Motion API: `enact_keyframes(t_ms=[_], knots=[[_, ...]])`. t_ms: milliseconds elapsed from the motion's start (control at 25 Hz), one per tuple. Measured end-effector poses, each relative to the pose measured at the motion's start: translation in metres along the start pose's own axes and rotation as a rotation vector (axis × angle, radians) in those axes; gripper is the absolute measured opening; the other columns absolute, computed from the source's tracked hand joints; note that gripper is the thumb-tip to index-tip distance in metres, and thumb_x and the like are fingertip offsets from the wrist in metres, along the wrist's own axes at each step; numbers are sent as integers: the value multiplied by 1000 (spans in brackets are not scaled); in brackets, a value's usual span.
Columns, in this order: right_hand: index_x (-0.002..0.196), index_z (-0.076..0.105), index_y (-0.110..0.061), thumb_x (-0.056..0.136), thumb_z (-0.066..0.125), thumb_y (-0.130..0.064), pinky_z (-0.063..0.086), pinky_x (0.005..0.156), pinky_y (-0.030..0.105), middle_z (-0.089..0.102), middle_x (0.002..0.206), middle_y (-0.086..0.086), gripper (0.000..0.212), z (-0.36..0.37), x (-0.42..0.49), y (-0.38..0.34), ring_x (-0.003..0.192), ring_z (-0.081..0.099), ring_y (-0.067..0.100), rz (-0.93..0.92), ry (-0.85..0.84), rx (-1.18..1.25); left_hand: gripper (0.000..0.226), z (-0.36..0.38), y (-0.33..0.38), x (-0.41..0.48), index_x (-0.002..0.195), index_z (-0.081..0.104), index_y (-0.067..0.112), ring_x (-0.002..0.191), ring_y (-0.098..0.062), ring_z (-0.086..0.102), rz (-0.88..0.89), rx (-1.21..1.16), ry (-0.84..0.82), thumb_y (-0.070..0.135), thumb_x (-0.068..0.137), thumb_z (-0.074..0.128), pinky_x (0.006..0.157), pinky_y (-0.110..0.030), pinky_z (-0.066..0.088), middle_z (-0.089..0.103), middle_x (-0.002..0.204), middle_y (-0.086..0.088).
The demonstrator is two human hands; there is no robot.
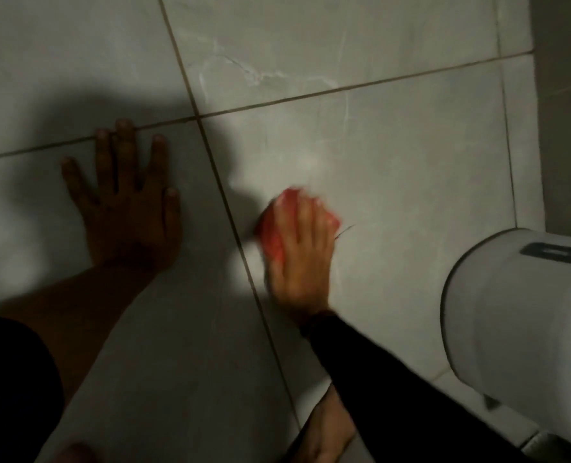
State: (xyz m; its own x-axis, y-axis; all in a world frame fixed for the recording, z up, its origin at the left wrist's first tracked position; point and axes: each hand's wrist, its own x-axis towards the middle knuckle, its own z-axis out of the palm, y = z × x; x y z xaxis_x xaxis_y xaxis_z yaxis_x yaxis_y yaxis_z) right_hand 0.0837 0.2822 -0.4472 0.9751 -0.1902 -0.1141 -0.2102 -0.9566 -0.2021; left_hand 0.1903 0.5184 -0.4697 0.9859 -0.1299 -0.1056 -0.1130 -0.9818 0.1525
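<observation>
My left hand (127, 202) lies flat on the grey tiled floor (394, 162), fingers spread and straight, in shadow. My right hand (299, 248), with a black sleeve up to the wrist, presses down on a red-orange sponge or cloth (274, 228) on the tile just right of a grout line. The fingers lie over the top of the red thing and cover most of it. The hand and the red thing are blurred. Pale streaks show on the tiles beyond the right hand.
A white rounded container (518, 329) with a dark label stands at the right edge, close to my right forearm. A grey wall (568, 111) rises at the far right. A bare foot (327, 432) shows at the bottom, under my right arm.
</observation>
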Motion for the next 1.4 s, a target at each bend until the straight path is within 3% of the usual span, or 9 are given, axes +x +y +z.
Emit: enact_keyframes(t_ms=[80,200,320,440,640,760,920,1040,1400], knots=[[166,37,-17,107,50,-38,28,131,63,36,173,21,63,4,-92,-16,161,32,47,-43,-108,-26,71,-7,2,-1,173,14,28,167,-42,7,17,-1,-18,44,106,31,126,-76,6,6,181,-16],[168,34,-12,109,50,-28,29,130,66,28,176,23,63,-13,-145,18,162,28,50,323,-223,90,73,-34,3,1,174,11,21,167,-45,4,56,10,-198,46,108,31,126,-74,4,2,181,-20],[167,34,-12,113,51,-17,14,139,55,24,179,15,57,-64,-138,47,168,18,37,796,-212,632,79,-83,15,-15,172,23,15,167,-41,12,71,-56,-483,48,105,45,128,-69,14,12,180,-19],[154,48,4,112,46,0,29,136,53,52,162,22,42,-143,-125,28,155,46,42,1091,-88,1171,74,-148,71,-62,167,39,12,163,-31,30,-19,-262,-778,54,106,44,132,-47,23,35,175,-13],[137,66,-10,111,51,-20,70,83,47,79,129,19,32,-302,-162,12,109,81,31,1324,70,1630,51,-258,237,-121,157,52,6,158,-27,40,-257,-727,-1197,27,111,49,131,-36,28,46,167,-10],[131,70,-12,101,58,-30,71,71,42,86,113,15,37,-391,-185,44,97,84,31,1355,279,1674,34,-330,327,-136,133,73,6,111,-24,75,-263,-898,-1331,19,103,64,89,-29,61,79,118,-7],[123,76,-22,104,65,-28,64,99,57,85,116,11,23,-451,-208,122,113,77,39,1485,496,1497,44,-397,436,-140,135,72,12,87,-13,76,26,-826,-1334,1,93,72,74,-20,63,80,107,-7],[116,79,-25,89,68,-22,67,75,37,86,102,1,29,-475,-211,192,102,77,29,1531,606,1528,51,-403,516,-140,139,70,17,93,-22,76,230,-664,-1279,3,90,71,89,-39,66,76,102,-5],[138,60,-15,95,77,-16,58,113,52,70,140,17,46,-410,-182,338,124,69,34,1673,373,1309,35,-291,652,-148,133,65,18,109,-25,69,607,-32,-865,37,106,50,84,-36,49,71,131,-11]])
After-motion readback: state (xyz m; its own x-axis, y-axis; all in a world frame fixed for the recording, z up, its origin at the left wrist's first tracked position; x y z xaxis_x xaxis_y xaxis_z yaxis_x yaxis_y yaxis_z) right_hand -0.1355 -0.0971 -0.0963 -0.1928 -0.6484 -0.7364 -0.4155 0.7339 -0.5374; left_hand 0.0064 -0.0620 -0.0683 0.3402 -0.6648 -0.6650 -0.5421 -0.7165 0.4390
